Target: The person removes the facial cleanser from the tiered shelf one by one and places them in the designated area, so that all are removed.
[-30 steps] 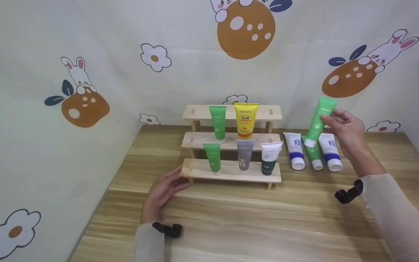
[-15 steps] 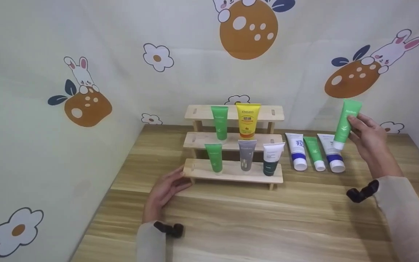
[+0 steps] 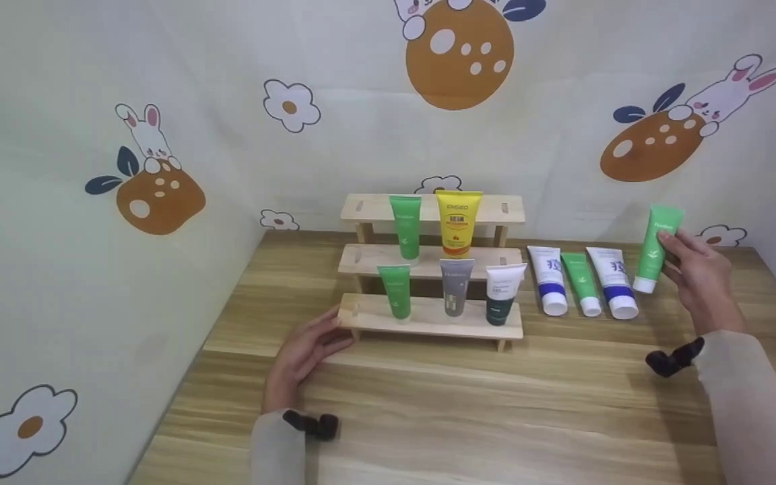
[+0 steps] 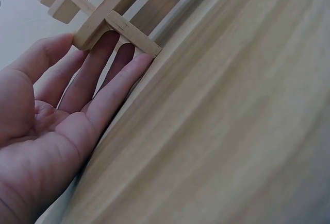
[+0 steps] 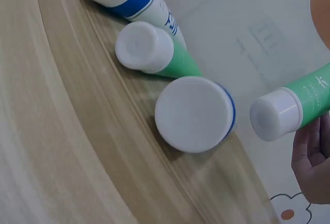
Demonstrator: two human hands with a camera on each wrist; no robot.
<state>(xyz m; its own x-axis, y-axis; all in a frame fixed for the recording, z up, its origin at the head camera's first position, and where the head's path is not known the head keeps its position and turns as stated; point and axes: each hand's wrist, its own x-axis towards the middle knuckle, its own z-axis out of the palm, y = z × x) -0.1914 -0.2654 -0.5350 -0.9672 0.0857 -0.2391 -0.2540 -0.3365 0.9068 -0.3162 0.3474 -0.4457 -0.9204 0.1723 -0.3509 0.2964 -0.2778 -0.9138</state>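
Tabletop (image 3: 469, 411) holds 3 tubes (image 3: 580, 281); left hand (image 3: 304, 350), fingers extended, touches a rack (image 3: 425, 325); right hand (image 3: 706, 277) pinches a green tube (image 3: 652, 254).

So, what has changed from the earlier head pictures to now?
The right hand carried the green tube it grips rightward, from over the three lying tubes to beyond their right end, then lower in the head view. Nothing was picked up or released. The lying tubes, the five tubes on the wooden rack and the left hand at its left end stayed put.
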